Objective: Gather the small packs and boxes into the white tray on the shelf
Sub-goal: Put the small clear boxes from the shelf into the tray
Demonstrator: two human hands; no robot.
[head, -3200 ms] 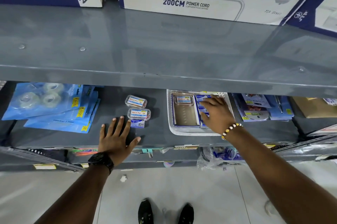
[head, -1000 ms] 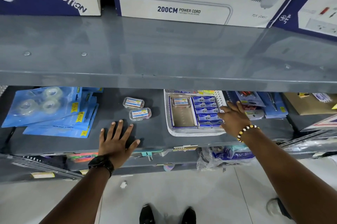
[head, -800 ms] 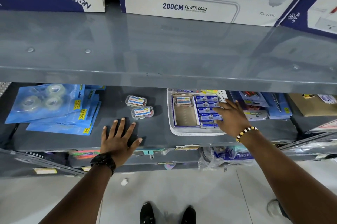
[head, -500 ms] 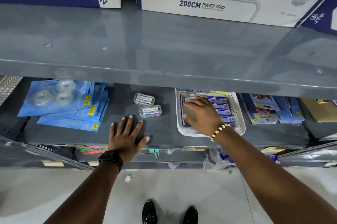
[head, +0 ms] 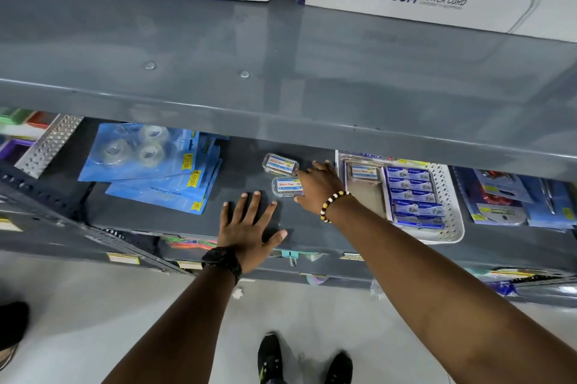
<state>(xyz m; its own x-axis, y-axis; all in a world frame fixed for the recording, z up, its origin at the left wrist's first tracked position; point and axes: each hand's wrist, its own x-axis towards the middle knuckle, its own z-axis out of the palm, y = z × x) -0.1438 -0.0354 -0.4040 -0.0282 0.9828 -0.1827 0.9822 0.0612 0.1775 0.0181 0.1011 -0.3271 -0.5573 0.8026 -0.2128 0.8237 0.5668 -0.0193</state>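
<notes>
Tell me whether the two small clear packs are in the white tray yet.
Out. Both clear packs lie on the grey shelf left of the white tray; the right hand reaches them.

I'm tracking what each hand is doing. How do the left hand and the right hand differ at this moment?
The left hand lies flat on the bare shelf, fingers spread; the right hand reaches to the nearer clear pack, touching its right end. The left wrist wears a black watch, the right a beaded bracelet. Neither has lifted anything.

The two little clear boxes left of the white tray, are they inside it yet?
No, both clear boxes lie on the grey shelf left of the white tray, with the right hand reaching them.
</notes>
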